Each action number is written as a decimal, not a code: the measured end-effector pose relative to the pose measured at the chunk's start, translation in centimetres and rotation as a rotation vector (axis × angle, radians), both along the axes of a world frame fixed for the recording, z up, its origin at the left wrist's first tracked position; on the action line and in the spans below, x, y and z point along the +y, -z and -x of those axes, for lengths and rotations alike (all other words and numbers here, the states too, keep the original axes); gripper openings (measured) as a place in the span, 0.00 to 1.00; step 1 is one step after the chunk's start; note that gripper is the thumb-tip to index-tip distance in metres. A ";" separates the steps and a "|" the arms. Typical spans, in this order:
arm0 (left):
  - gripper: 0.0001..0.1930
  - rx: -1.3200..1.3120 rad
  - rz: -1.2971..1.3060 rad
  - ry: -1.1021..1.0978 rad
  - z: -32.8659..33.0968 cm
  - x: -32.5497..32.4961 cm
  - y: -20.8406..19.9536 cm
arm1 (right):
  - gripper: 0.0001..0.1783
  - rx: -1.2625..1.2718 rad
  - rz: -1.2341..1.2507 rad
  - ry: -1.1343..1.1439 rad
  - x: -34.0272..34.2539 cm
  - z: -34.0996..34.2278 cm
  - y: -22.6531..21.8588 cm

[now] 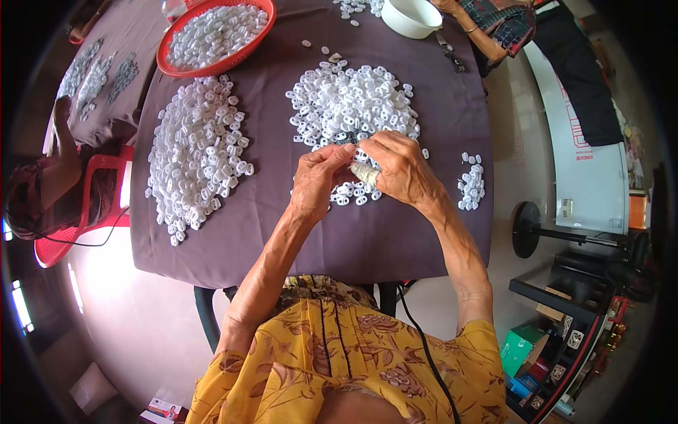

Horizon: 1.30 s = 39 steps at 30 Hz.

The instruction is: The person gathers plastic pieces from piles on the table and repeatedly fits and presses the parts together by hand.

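My left hand (316, 179) and my right hand (404, 169) meet over the near side of the middle pile of small white oval pieces with two holes (357, 99). Both hands are closed in a pinch, fingertips almost touching; whatever they grip is too small and too covered to make out. A pale wrapping (364, 174) surrounds one finger of my right hand. Just beyond the fingertips, a few small dark grey pieces (345, 136) lie against the white pile. More white pieces (360, 192) show on the cloth below my hands.
A larger heap of white pieces (194, 152) lies to the left, a small cluster (471, 185) to the right. A red basket (265, 32) full of pieces and a white bowl (413, 32) stand on the far side. Other people's arms (484, 42) show at the table's far right and left.
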<state>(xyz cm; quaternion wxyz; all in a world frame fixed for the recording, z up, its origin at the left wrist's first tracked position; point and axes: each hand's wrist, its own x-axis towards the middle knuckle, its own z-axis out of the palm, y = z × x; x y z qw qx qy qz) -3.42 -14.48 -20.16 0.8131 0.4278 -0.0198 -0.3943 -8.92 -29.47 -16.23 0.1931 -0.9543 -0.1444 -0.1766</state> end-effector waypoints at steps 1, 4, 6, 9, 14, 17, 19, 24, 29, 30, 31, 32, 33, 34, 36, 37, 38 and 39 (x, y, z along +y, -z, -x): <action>0.12 -0.001 0.000 0.000 0.0 0.0 0.1 | 0.12 -0.001 0.000 0.000 0.1 -0.1 0.0; 0.12 -0.017 0.009 -0.012 0.1 -0.1 0.2 | 0.09 -0.062 -0.024 -0.002 0.2 -0.2 -0.1; 0.08 -0.015 0.016 0.028 0.1 0.0 0.1 | 0.09 -0.065 -0.010 -0.010 0.1 -0.2 0.1; 0.08 -0.018 -0.004 0.028 0.1 0.0 0.3 | 0.08 -0.043 -0.009 -0.028 0.2 -0.2 0.1; 0.08 0.015 -0.011 0.011 0.2 -0.2 0.4 | 0.08 -0.075 0.003 -0.071 -0.3 -0.5 1.0; 0.09 0.022 -0.010 0.010 0.1 -0.2 0.4 | 0.08 -0.066 -0.008 -0.082 -0.6 -0.6 1.4; 0.09 0.024 -0.005 0.022 0.1 -0.1 0.4 | 0.08 -0.068 0.005 -0.089 -0.7 -0.6 1.5; 0.08 0.032 0.002 0.034 0.1 -0.2 1.0 | 0.09 -0.082 0.001 -0.124 -0.8 -0.6 1.4; 0.08 0.039 -0.004 0.032 0.2 -0.2 1.3 | 0.09 -0.058 -0.020 -0.133 -0.9 -0.5 1.7; 0.08 0.042 -0.009 0.029 0.2 -0.3 1.3 | 0.08 -0.065 -0.015 -0.134 -0.9 -0.5 1.9; 0.08 0.041 -0.009 0.031 0.2 -0.3 1.2 | 0.08 -0.065 -0.015 -0.133 -1.0 -0.5 2.0; 0.08 0.044 0.001 0.033 0.2 -0.3 1.1 | 0.08 -0.076 -0.031 -0.136 -1.0 -0.5 2.1; 0.08 0.046 0.010 0.035 0.3 -0.3 1.1 | 0.08 -0.086 -0.046 -0.139 -1.0 -0.5 2.1; 0.08 0.046 0.010 0.036 0.2 -0.3 1.1 | 0.08 -0.086 -0.046 -0.138 -1.1 -0.5 2.1; 0.08 0.044 0.000 0.038 0.2 -0.2 1.3 | 0.07 -0.065 -0.017 -0.146 -1.1 -0.5 2.2; 0.08 0.044 -0.001 0.036 0.2 -0.2 1.3 | 0.07 -0.065 -0.019 -0.148 -1.1 -0.6 2.1; 0.08 0.039 -0.001 0.043 0.1 -0.2 1.3 | 0.07 -0.054 -0.025 -0.142 -1.1 -0.6 2.1; 0.09 0.035 -0.002 0.049 0.0 -0.2 1.3 | 0.07 -0.043 -0.031 -0.136 -1.0 -0.6 2.0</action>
